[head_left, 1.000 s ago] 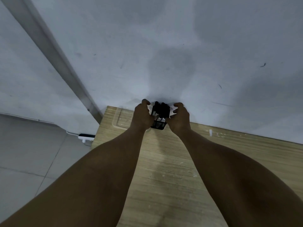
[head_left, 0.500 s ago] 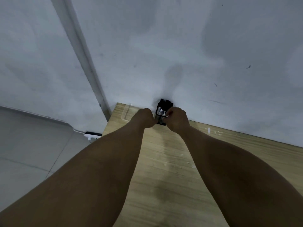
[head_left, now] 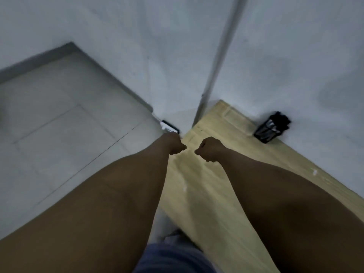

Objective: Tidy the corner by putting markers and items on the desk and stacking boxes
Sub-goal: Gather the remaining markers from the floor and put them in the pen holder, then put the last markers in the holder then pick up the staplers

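- Head view showed me the desk (head_left: pixel 212 194) first: a pale wooden top running away to the right along a grey wall (head_left: pixel 295 56), its far left corner tucked beside a vertical strip on that wall.
- To the left lay the tiled floor (head_left: pixel 59 125), with a small white and black object (head_left: pixel 169 127) on it close to the desk's corner; it was too blurred for me to say what it was.
- The holder of markers (head_left: pixel 271 128), a dark mesh pot with black caps sticking out of it, stood on the desk against the wall, well apart from both hands.
- My left hand (head_left: pixel 174 143) hung over the desk's left edge, fingers curled in and gripping nothing I could see.
- My right hand (head_left: pixel 208 149) hung just beside it over the wood, likewise clenched and empty.
- I judged the markers dealt with, and the step in hand to be turning toward the floor for the next item or the boxes, none of which showed in this view.
- To do that well, I reckoned I should loosen both fists before reaching, steady the head so the picture sharpened, and find the next thing before committing an arm.
- I would also swing the arms wide of the holder, since it looked light enough to tip if brushed.
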